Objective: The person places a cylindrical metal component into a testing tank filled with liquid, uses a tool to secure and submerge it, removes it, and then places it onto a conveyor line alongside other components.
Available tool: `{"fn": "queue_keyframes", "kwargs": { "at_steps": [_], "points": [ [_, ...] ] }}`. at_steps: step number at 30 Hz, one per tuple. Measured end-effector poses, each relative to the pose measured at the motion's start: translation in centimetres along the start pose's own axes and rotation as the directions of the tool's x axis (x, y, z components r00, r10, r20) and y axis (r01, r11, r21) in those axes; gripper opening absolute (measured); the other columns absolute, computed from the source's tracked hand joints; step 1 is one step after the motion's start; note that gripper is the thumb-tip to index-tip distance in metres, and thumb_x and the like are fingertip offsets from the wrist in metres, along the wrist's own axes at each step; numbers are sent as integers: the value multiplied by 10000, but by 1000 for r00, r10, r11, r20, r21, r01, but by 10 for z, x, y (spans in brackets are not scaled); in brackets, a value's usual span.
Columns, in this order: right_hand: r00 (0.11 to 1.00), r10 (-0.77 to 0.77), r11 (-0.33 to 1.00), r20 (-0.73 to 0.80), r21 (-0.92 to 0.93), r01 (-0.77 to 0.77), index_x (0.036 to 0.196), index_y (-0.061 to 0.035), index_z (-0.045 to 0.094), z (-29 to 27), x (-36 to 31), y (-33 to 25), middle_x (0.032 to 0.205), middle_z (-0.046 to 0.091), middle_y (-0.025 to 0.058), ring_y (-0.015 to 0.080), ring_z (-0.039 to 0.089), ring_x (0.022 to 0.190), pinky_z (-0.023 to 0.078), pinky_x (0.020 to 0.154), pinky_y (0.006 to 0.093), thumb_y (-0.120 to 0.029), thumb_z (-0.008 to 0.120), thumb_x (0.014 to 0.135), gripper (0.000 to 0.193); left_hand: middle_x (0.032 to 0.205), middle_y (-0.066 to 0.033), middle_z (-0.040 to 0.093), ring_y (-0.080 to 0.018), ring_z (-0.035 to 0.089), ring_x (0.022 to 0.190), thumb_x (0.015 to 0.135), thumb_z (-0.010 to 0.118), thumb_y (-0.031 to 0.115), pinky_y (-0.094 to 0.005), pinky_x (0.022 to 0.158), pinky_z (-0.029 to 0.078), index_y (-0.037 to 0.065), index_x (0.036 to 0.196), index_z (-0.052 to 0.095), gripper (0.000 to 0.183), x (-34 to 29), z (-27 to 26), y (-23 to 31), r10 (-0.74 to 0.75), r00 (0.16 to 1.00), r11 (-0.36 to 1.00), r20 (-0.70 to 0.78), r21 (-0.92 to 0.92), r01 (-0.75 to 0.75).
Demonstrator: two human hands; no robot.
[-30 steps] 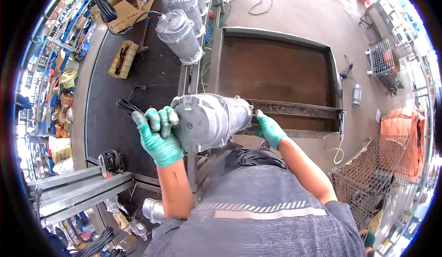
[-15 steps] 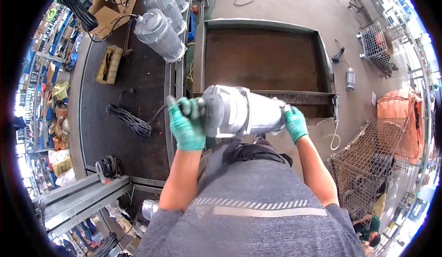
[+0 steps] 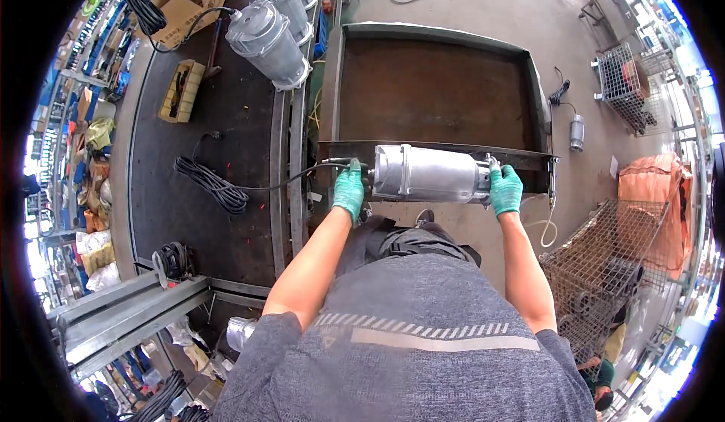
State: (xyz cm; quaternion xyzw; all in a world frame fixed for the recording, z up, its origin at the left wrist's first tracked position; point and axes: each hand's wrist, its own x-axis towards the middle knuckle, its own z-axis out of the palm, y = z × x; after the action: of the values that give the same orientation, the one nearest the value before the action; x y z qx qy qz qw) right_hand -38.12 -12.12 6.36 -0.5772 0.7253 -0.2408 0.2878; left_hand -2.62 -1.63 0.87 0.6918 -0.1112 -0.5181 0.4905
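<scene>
A silver cylindrical pump point(image 3: 434, 173) lies sideways between my two green-gloved hands, level over the near bar of a metal tank point(image 3: 430, 82). My left hand point(image 3: 350, 189) is closed at the cable end, where the black cable point(image 3: 291, 179) leaves the pump. The glove hides the exact grip. My right hand point(image 3: 506, 188) grips the opposite end, fingers and thumb around its fittings. From the pump the cable runs left to a coiled bundle point(image 3: 215, 184) on the dark bench.
The dark bench point(image 3: 219, 248) at left carries more silver pumps point(image 3: 269, 44), a cream bin point(image 3: 181, 93) and a cardboard box point(image 3: 181, 6). At right are wire cages point(image 3: 604, 271) with an orange cover point(image 3: 649, 203). A small pump point(image 3: 577, 132) is on the floor.
The pump has shifted right and slightly away from me and now lies more level. My left hand has moved right with it, drawing the cable out straighter; my right hand moved slightly right.
</scene>
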Motion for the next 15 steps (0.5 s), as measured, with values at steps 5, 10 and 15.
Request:
{"fn": "queue_keyframes", "kwargs": {
  "at_steps": [5, 10, 15],
  "points": [
    [998, -24, 1000, -49, 10, 24, 887, 10, 657, 6, 3, 10, 760, 673, 231, 336, 577, 638, 520, 703, 426, -406, 664, 1011, 434, 766, -61, 642, -151, 558, 547, 1035, 496, 647, -304, 522, 480, 93, 1117, 687, 592, 5, -6, 6, -170, 985, 977, -30, 123, 172],
    [1000, -4, 999, 4, 39, 4, 931, 11, 654, 0, 1, 8, 845, 691, 256, 367, 636, 714, 529, 739, 446, -391, 638, 1019, 412, 798, -114, 708, -213, 585, 499, 1053, 499, 583, -368, 487, 523, 18, 1173, 666, 601, 5, -14, 14, -273, 951, 885, 145, 425, 189],
    [997, 30, 988, 67, 148, -40, 1037, 7, 673, 0, 10, 26, 914, 707, 245, 313, 663, 791, 531, 779, 419, -450, 586, 1038, 465, 1266, -279, 676, -440, 648, 1187, 1020, 647, 390, -482, 1011, 508, 160, 1545, 459, 604, -38, 3, 38, 372, 890, 672, 265, 584, -455]
  ]
}}
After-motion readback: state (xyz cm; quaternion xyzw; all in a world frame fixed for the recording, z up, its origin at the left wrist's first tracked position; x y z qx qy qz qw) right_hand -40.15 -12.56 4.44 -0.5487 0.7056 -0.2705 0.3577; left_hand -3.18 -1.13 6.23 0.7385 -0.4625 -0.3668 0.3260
